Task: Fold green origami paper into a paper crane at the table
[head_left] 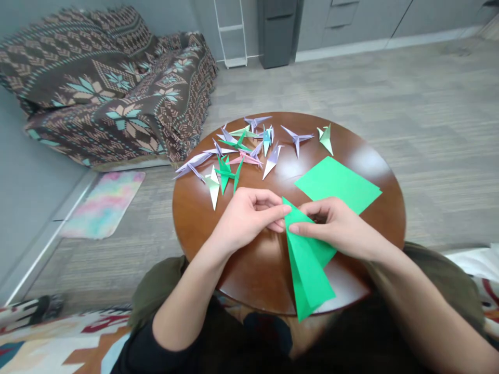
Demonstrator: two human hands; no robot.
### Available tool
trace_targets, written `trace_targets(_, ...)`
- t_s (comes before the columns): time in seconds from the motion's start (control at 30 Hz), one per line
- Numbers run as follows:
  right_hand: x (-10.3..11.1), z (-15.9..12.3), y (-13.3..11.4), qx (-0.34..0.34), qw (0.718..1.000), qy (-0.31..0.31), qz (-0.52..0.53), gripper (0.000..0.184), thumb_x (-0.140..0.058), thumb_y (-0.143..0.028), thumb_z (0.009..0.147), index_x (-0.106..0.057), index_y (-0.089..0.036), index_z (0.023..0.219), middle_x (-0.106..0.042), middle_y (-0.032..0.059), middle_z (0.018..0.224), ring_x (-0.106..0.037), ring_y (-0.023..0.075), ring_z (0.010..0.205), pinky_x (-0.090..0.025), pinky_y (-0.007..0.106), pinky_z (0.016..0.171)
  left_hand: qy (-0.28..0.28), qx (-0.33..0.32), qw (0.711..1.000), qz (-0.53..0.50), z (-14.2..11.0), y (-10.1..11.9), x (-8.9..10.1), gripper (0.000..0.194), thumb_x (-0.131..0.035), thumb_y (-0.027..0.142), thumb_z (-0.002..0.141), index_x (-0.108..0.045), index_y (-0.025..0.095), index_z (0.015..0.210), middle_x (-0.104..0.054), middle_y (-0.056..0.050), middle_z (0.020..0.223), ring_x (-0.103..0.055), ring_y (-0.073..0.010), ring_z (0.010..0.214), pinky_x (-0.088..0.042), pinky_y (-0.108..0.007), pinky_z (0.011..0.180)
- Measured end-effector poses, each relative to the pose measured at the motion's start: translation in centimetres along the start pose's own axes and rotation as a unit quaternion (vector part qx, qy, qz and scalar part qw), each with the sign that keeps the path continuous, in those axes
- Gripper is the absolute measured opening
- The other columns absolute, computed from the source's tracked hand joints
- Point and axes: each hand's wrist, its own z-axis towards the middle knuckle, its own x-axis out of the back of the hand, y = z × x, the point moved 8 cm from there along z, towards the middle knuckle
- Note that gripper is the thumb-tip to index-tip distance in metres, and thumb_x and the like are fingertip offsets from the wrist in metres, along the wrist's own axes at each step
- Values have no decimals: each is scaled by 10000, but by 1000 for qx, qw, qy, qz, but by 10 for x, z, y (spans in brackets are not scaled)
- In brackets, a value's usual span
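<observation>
With left grip (255,215) and right grip (340,226) we pinch the paper (310,272), its low tip crossing the desk's (249,270) near edge; bare desk flanks the paper's left.

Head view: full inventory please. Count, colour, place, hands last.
Folded paper: 1, green, between both hands
Flat paper: count unclear, green, table's right side
Paper birds: over ten, overlapping; purple, green, pink, white, blue; table's far side, mostly left
Table: 1, brown, centre
Sofa: 1, brown patterned cover, upper left
Mat: 1, pastel, floor left
Rack: 1, white, back
Dark box: 1, grey, beside rack
Cabinets: count unclear, grey, back right
Floor: grey
Legs: 2, olive, bottom
Left hand, right hand: bare, on folded paper
</observation>
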Motion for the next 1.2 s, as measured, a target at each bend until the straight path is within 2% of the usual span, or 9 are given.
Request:
trace_targets(0.3, 1, 1, -1, 13, 1000, 2, 4, 462, -829, -517, 824, -566, -189, 631, -384, -55, 641, -328, 113, 635, -259, 275, 565, -6, 5, 1000, -3, 0, -3, 1, 316, -976, 338, 695, -755, 131, 785, -745, -15, 626, -732, -135, 585, -652, -228, 636)
trace_targets(0.47, 4, 2, -2, 20, 999, 27, 32, 389, -842, -542, 813, -718, -183, 731, -490, -38, 639, -362, 121, 617, -265, 280, 555, -12, 1, 1000, 10, 0, -3, -2, 332, -971, 370, 691, -752, 137, 780, -738, -12, 617, -721, -139, 570, -649, -244, 629)
trace_targets(0.53, 5, 2, -3, 24, 998, 37, 37, 375, -865, -526, 791, -726, -182, 729, -503, -40, 622, -369, 118, 604, -271, 276, 551, -5, -7, 1000, 15, 0, -2, -1, 337, -968, 381, 693, -751, 137, 778, -732, -10, 609, -714, -139, 560, -640, -242, 617)
trace_targets(0.6, 3, 2, -2, 13, 998, 29, 47, 369, -884, -496, 772, -706, -180, 697, -539, -36, 616, -405, 118, 594, -301, 270, 550, 15, -31, 999, 17, 1, 1, 3, 327, -957, 385, 710, -748, 140, 768, -720, -1, 600, -701, -131, 549, -626, -230, 605)
trace_targets(0.73, -5, 1, 1, -14, 997, -16, 78, 291, -853, -442, 816, -748, -177, 754, -707, 1, 730, -563, 155, 644, -448, 287, 624, 50, -75, 996, 7, 2, 8, 13, 294, -925, 382, 757, -747, 148, 767, -699, 16, 595, -656, -101, 524, -582, -196, 572)
trace_targets(0.93, 0, 3, 4, -4, 999, -15, 51, 266, -864, -435, 823, -818, -172, 830, -749, 3, 745, -589, 166, 639, -457, 295, 612, -37, -7, 998, 50, 2, -3, -2, 350, -928, 337, 734, -651, 152, 630, -650, 25, 538, -572, -72, 467, -482, -165, 488)
trace_targets(1.03, 2, 4, 7, -14, 998, -18, 59, 268, -866, -443, 820, -823, -178, 820, -781, 15, 781, -628, 182, 663, -494, 300, 635, -26, -10, 998, 56, 3, -4, 0, 331, -908, 326, 733, -641, 155, 640, -643, 27, 544, -577, -76, 477, -480, -176, 506)
trace_targets(1.2, 2, 4, 9, -27, 997, -14, 68, 230, -868, -404, 806, -813, -181, 801, -790, 15, 775, -649, 183, 661, -520, 295, 652, -6, -25, 997, 67, 3, -3, 0, 168, -805, 286, 765, -714, 146, 746, -603, 47, 552, -531, -75, 483, -427, -174, 468)
